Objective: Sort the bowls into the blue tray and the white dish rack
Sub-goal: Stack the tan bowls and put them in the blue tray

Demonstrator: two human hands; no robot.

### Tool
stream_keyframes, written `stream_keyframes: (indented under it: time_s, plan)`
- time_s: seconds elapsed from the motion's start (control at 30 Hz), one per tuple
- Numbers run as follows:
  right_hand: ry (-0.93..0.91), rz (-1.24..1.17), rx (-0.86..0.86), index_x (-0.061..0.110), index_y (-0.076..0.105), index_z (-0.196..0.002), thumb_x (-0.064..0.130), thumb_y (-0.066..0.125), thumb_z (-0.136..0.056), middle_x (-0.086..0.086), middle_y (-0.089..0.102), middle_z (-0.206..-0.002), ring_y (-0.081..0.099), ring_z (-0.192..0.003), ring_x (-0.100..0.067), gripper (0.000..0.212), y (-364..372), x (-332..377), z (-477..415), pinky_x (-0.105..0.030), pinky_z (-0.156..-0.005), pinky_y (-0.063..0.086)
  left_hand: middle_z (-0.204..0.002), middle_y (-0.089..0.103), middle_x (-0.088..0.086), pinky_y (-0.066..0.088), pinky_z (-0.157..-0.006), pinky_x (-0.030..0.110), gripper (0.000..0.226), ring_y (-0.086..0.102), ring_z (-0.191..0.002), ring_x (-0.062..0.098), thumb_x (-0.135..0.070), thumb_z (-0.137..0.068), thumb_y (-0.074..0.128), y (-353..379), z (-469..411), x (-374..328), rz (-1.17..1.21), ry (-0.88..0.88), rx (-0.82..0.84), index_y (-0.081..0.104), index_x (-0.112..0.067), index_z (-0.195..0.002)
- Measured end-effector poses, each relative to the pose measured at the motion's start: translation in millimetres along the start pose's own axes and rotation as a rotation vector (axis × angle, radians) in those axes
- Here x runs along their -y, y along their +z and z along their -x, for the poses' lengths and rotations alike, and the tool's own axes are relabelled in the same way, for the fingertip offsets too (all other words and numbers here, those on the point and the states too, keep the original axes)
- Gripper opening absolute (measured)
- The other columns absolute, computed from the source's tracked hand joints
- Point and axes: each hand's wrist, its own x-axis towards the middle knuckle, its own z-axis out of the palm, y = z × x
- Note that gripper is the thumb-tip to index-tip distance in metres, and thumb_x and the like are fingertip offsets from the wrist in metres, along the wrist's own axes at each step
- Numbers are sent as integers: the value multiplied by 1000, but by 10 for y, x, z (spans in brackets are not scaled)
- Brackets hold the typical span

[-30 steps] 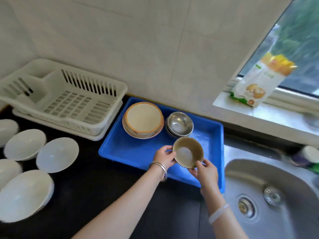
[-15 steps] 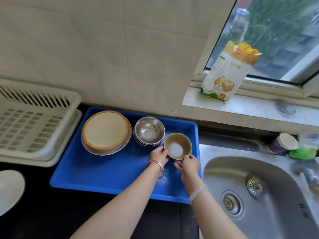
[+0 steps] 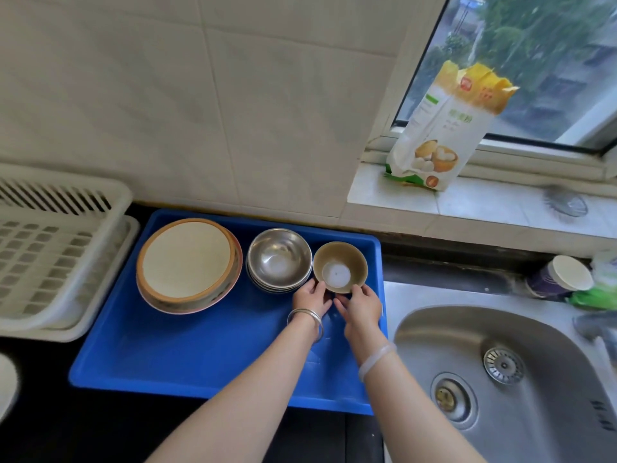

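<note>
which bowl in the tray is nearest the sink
The small brown bowl at the right end of the blue tray; the steel bowls sit mid-tray, the wide orange-rimmed bowls at its left.

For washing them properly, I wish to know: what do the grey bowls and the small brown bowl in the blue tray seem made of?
The grey bowls: likely stainless steel, polished; they mirror bright light. The small brown bowl: perhaps glazed ceramic or melamine; smooth soft sheen, pale bottom, which one I cannot tell.
</note>
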Motion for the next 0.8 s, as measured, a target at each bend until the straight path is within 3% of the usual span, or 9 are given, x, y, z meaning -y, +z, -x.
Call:
stream_keyframes:
  time_s: [0.07, 0.23, 0.43, 0.6, 0.7, 0.8]
  plan:
    - [-3, 1, 5, 11, 52, -131, 10, 45, -97, -13, 63, -114, 67, -90, -24, 35, 1, 13, -3, -32, -74, 57, -108, 59, 11, 46, -86, 31, 27, 56, -105, 26, -4, -94, 41, 13, -21, 5, 17, 0, -2, 58, -9, -114]
    - [3, -5, 65, 11, 56, -125, 13, 43, -98, -7, 64, -103, 67, -86, -19, 30, -38, 41, 55, -27, -68, 56, -108, 58, 9, 46, -86, 31, 24, 55, -104, 24, -5, -94, 40, 7, -47, 7, 11, 1, -4, 58, -16, -107]
    - [-12, 125, 117, 16, 61, -103, 16, 43, -96, -10, 62, -111, 64, -98, -25, 19, -104, 94, 151, -32, -77, 54, -111, 57, 9, 43, -88, 27, 37, 52, -101, 21, -7, -93, 45, -66, 62, 29, -69, -6, 3, 50, -6, -130]
    - [-36, 283, 122, 13, 53, -116, 23, 43, -98, -15, 55, -119, 61, -104, -32, 22, -232, 22, 344, -38, -85, 52, -131, 55, 15, 47, -87, 27, 41, 56, -115, 25, -11, -92, 49, -348, 358, -4, -220, 43, -34, 47, -6, -132]
    - [-98, 428, 183, 10, 55, -117, 22, 42, -98, -9, 57, -111, 60, -89, -26, 26, -272, -145, 593, -33, -74, 48, -122, 61, 15, 50, -88, 31, 32, 59, -97, 21, -15, -91, 52, -656, 623, -104, -337, 126, -50, 56, -8, -122]
    - [-177, 552, 269, 13, 59, -104, 20, 42, -97, -6, 61, -101, 59, -75, -19, 20, -194, -364, 907, -27, -63, 45, -116, 64, 13, 50, -95, 41, 26, 62, -99, 24, -19, -90, 54, -1073, 948, -248, -450, 241, -116, 61, -12, -113]
